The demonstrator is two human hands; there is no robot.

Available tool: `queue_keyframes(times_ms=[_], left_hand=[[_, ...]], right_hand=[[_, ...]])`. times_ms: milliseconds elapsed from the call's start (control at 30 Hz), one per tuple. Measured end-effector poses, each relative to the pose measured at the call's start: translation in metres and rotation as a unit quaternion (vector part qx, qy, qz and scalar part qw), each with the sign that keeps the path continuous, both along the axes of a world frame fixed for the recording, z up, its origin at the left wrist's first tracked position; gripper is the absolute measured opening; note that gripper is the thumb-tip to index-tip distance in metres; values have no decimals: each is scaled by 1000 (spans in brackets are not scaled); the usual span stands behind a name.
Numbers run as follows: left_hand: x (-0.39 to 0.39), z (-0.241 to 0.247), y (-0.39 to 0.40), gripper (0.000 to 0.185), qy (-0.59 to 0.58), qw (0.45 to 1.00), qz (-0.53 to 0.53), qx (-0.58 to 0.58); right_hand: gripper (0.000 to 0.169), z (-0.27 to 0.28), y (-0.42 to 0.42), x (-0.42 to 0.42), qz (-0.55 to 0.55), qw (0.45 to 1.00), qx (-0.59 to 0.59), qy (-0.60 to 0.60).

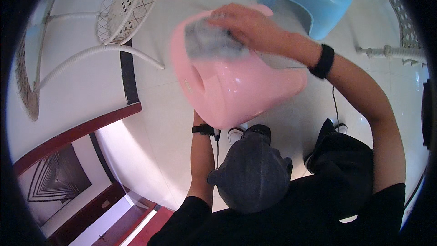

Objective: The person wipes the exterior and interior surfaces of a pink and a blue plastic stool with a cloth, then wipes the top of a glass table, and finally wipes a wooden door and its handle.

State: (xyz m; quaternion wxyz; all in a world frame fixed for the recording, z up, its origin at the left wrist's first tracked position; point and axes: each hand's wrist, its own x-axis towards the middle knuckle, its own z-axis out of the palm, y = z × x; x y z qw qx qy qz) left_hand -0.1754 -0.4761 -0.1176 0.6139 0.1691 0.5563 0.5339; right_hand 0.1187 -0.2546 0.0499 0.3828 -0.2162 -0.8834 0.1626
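A pink plastic stool is tilted in front of me above the floor, with an oval slot in its top and a small label beside the slot. My right hand presses a grey cloth onto its upper surface; hand and cloth are blurred. My left forearm comes up from below and passes behind the stool's lower edge, so the stool hides my left hand and its grip. Both wrists wear black bands, and a cable hangs from the left one.
A light blue plastic stool stands on the tiled floor at the upper right. White woven chair parts are at the upper left, more wicker furniture at the right. Dark red trim and a framed picture are at the left.
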Motion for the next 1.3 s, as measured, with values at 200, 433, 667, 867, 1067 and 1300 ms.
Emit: queue_keyframes(times_ms=[200, 433, 667, 867, 1067, 1300], left_hand=[[17, -7, 21, 38, -17, 1000, 3, 6], [54, 12, 70, 37, 1, 1000, 17, 7], [88, 44, 85, 37, 51, 998, -3, -24], [110, 57, 92, 43, -67, 996, 52, -24], [106, 57, 84, 43, -219, 973, 73, 27], [96, 57, 94, 44, -178, 971, 161, 20]], right_hand=[[38, -43, 79, 7, -140, 976, -161, -51], [41, -6, 83, 43, -110, 953, -268, -89], [43, 29, 84, 31, -88, 969, -127, -191], [36, 18, 15, -37, 68, 970, 20, -233], [35, 41, -68, -37, 216, 934, -45, -281], [35, 47, -67, 43, 63, 948, -83, -302]])
